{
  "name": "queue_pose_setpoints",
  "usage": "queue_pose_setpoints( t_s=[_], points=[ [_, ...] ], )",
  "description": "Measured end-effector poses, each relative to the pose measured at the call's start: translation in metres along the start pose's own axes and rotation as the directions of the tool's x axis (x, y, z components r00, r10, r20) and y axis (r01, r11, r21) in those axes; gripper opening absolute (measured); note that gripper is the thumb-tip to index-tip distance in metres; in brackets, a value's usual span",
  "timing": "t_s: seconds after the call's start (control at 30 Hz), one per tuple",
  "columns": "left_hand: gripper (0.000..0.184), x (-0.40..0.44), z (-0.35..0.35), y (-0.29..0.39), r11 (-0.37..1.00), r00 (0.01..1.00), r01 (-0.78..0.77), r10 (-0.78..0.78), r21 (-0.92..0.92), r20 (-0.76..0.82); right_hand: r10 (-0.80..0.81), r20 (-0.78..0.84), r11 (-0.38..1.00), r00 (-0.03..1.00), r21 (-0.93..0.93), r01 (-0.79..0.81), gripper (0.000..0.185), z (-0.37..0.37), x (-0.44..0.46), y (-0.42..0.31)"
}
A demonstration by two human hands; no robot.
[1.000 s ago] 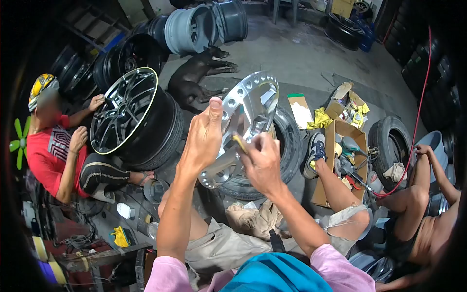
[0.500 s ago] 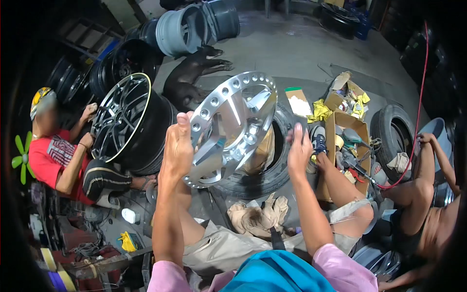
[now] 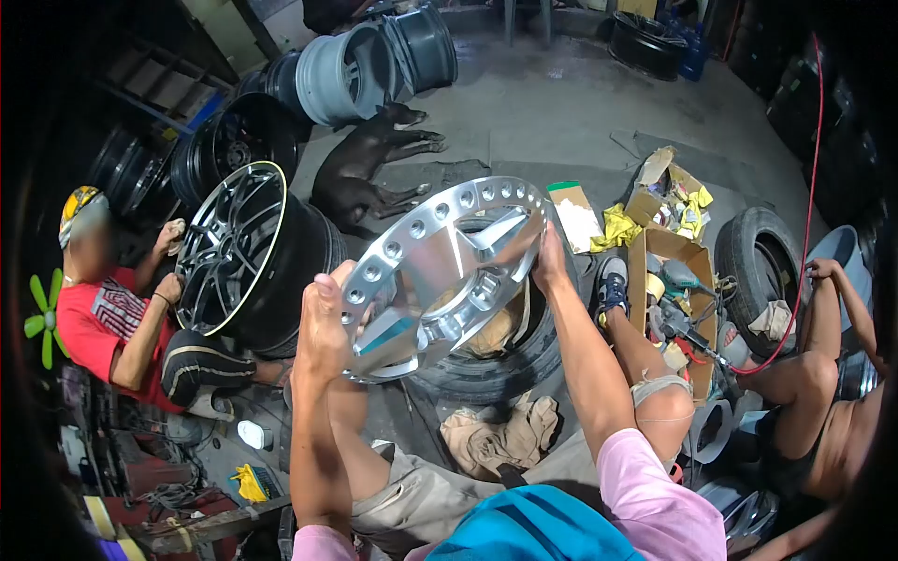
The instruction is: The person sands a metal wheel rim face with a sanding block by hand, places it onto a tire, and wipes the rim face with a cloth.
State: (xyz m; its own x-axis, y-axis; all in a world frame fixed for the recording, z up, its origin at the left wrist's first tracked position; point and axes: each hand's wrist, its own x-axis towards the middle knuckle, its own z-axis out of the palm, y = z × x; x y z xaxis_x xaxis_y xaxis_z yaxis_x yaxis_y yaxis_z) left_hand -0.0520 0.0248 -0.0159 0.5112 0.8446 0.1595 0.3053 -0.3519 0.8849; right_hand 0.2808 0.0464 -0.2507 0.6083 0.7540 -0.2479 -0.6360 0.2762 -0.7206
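A shiny silver wheel face [image 3: 426, 245] with a ring of round holes is held tilted in front of me, above a tyre [image 3: 533, 360] lying on the floor. My left hand [image 3: 327, 323] grips its left rim, thumb up. At the upper right edge, my right hand [image 3: 552, 252] holds the rim, its fingers partly hidden behind the metal. A beige cloth [image 3: 500, 435] lies between my legs, below the tyre.
On the left, a person in red [image 3: 117, 323] touches a black wheel [image 3: 234, 248]. A dog [image 3: 360, 168] lies ahead. Rightward are an open box of tools [image 3: 669, 309], a tyre [image 3: 753, 266], a red hose [image 3: 812, 187] and another person's bare legs [image 3: 795, 383].
My right hand let go of a small yellowish piece, swung out to the right, then took hold of the wheel face's right edge. The wheel face has tilted flatter and sits lower.
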Motion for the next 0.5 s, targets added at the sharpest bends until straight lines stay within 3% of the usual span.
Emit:
queue_pose_setpoints(
  t_s=[0.03,0.1,0.13,0.23,0.4,0.47,0.5],
  points=[
    [0.095,-0.001,-0.001,0.005,0.996,0.997,0.082,-0.081,-0.038,0.018,0.006,-0.006,1.0,1.0,0.002,-0.006,0.043,-0.005,0.001,0.004],
    [0.093,0.0,0.006,0.018,0.981,0.985,0.167,-0.17,-0.098,-0.021,0.106,0.319,0.994,0.942,-0.019,-0.106,0.045,-0.015,0.001,0.007],
    [0.094,0.0,0.005,0.023,0.976,0.976,0.207,-0.211,-0.073,-0.047,0.123,0.238,0.992,0.963,-0.061,-0.112,0.046,-0.014,0.004,0.009],
    [0.097,-0.006,0.001,0.015,0.967,0.967,0.239,-0.246,-0.09,-0.071,0.103,0.2,0.989,0.974,-0.121,-0.08,0.046,-0.002,-0.004,-0.01],
    [0.099,-0.04,0.004,-0.022,0.858,0.94,0.303,-0.342,-0.415,-0.021,0.058,0.171,0.976,0.983,-0.218,-0.02,0.05,0.059,-0.013,-0.093],
    [0.094,-0.052,0.013,-0.055,0.785,0.927,0.319,-0.374,-0.531,0.003,-0.081,0.365,0.819,0.927,-0.505,0.271,0.053,0.09,-0.03,-0.129],
    [0.093,-0.058,0.019,-0.082,0.685,0.922,0.312,-0.385,-0.658,0.037,-0.088,0.371,0.815,0.925,-0.508,0.281,0.053,0.099,-0.033,-0.135]
  ],
)
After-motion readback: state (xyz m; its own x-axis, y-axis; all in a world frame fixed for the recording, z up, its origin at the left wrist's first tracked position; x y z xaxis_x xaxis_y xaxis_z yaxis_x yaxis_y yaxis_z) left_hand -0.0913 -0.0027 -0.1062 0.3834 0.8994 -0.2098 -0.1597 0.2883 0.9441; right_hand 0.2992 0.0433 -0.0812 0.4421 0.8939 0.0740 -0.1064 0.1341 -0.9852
